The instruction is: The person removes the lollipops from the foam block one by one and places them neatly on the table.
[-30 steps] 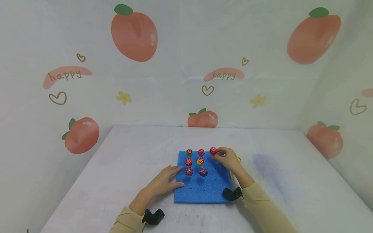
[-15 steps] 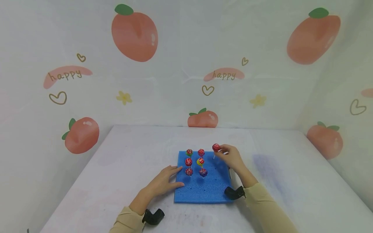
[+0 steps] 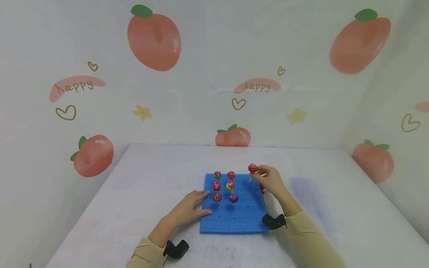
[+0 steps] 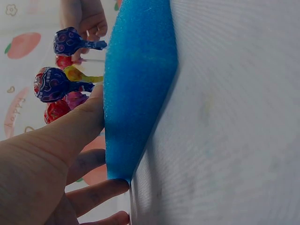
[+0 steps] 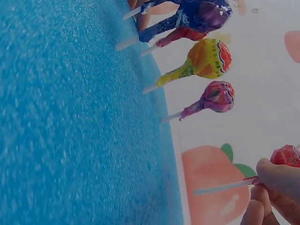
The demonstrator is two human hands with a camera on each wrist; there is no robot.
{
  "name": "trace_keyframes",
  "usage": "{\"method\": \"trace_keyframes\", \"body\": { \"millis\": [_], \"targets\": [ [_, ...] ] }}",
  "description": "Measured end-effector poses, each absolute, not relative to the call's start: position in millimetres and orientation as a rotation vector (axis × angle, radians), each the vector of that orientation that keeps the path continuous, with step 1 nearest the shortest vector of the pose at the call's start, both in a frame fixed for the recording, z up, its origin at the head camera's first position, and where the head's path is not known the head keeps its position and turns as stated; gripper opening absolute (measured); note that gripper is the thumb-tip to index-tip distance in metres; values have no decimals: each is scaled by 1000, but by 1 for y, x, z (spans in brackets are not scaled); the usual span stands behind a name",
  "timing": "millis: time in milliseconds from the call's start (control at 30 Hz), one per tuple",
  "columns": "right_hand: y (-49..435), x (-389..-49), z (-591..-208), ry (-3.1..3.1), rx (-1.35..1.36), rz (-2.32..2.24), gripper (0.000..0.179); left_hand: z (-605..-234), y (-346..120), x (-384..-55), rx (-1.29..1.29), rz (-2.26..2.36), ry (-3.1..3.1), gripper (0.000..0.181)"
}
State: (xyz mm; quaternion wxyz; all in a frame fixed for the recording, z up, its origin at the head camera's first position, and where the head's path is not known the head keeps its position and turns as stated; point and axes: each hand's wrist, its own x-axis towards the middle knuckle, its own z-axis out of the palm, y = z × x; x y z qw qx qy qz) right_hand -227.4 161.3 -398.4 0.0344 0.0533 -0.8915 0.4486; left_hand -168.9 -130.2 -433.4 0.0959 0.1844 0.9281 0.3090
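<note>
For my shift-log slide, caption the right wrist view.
Right hand pinches a red lollipop, its white stick clear of the blue foam where other lollipops are stuck.

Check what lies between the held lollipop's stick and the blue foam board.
Bare: the right wrist view shows only backdrop between the stick and the blue foam board.

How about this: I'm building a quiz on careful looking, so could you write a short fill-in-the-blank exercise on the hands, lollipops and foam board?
1. The foam board is ____ in colour.
2. In the head view, ____ lollipops stand in the board.
3. The right hand pinches a lollipop in a ____ wrapper.
4. The left hand touches the board's ____ edge.

Missing words: blue; six; red; left.
</note>
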Motion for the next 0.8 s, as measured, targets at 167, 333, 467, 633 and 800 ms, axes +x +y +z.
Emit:
{"method": "trace_keyframes", "body": {
  "millis": [167, 333, 467, 633, 800],
  "targets": [
    [168, -227, -399, -2749, 155, 1394, 29, -433, -130, -169, 547, 912, 2752, 68],
    [172, -226, -399, -2751, 158, 1370, 28, -434, -130, -169, 536, 905, 2753, 68],
    [176, -226, -400, -2747, 155, 1333, 26, -433, -130, -168, 527, 907, 2750, 69],
    [180, -224, -401, -2762, 132, 1332, 27, -433, -130, -168, 526, 905, 2752, 68],
    [184, -222, -402, -2770, 106, 1335, 26, -433, -130, -168, 526, 909, 2749, 68]
  ]
}}
